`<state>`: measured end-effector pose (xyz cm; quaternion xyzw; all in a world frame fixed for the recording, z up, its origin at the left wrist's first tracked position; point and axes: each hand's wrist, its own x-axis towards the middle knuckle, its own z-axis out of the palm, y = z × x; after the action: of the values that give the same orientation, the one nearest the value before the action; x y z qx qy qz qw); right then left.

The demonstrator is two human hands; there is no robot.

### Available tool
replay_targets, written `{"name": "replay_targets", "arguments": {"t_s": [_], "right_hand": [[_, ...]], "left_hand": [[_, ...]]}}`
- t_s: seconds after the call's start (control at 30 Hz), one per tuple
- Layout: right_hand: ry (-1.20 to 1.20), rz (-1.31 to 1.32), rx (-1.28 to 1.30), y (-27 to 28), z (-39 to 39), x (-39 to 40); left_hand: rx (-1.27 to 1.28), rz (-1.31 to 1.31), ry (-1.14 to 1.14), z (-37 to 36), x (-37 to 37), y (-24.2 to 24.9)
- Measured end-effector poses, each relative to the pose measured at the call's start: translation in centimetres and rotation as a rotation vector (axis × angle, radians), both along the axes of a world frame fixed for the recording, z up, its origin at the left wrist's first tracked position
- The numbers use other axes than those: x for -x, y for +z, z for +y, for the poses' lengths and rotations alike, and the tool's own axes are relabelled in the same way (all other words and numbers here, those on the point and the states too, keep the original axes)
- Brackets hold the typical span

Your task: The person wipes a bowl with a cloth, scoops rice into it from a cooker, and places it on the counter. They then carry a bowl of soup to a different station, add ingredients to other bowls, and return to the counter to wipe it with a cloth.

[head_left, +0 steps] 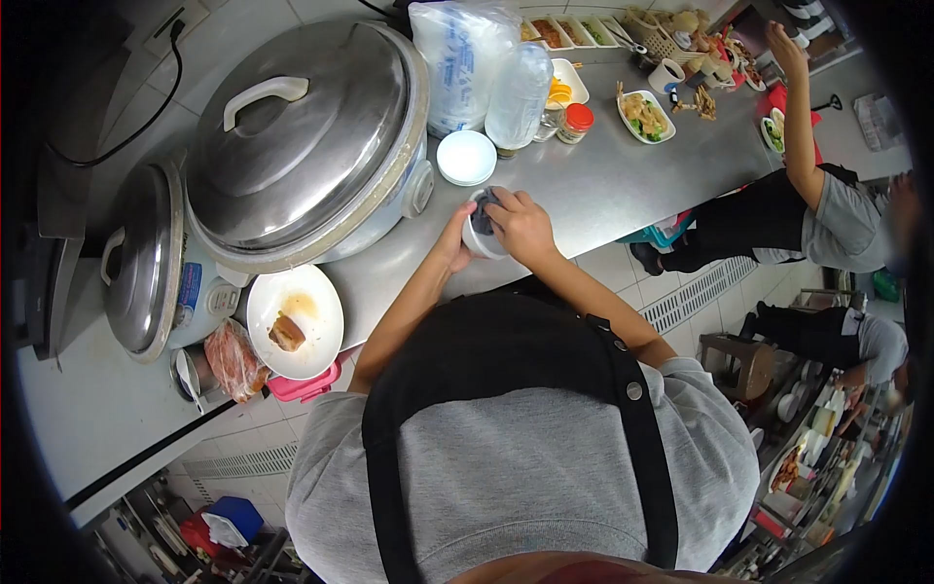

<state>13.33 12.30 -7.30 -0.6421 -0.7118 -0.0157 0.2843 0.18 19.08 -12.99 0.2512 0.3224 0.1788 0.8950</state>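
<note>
My left hand (454, 240) is wrapped round the side of a small white bowl (481, 242), held at the counter's front edge close to my apron. My right hand (523, 230) presses a dark grey cloth (482, 216) into that bowl, fingers bent over it. Part of the cloth is hidden under those fingers. Just beyond the bowl, a stack of small white dishes (466, 158) stands on the steel counter (584, 185).
Left stand a large lidded rice cooker (302, 136), a smaller cooker (146, 263) and a white plate with brown food (295, 321). Behind are plastic-wrapped stacks (467, 68) and a red-lidded jar (575, 124). A plated dish (645, 117) sits farther right, near a co-worker (827, 214).
</note>
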Motion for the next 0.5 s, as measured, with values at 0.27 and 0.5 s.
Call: {"name": "replay_targets", "arguments": {"t_s": [0.27, 0.5], "right_hand": [[0.363, 0.523, 0.636, -2.3, 0.0, -2.0], [0.118, 0.232, 0.172, 4.3, 0.9, -2.3]], "left_hand": [[-0.377, 0.036, 0.036, -0.9, -0.8, -1.2], [0.022, -0.135, 0.003, -1.2, -0.1, -0.8]]}}
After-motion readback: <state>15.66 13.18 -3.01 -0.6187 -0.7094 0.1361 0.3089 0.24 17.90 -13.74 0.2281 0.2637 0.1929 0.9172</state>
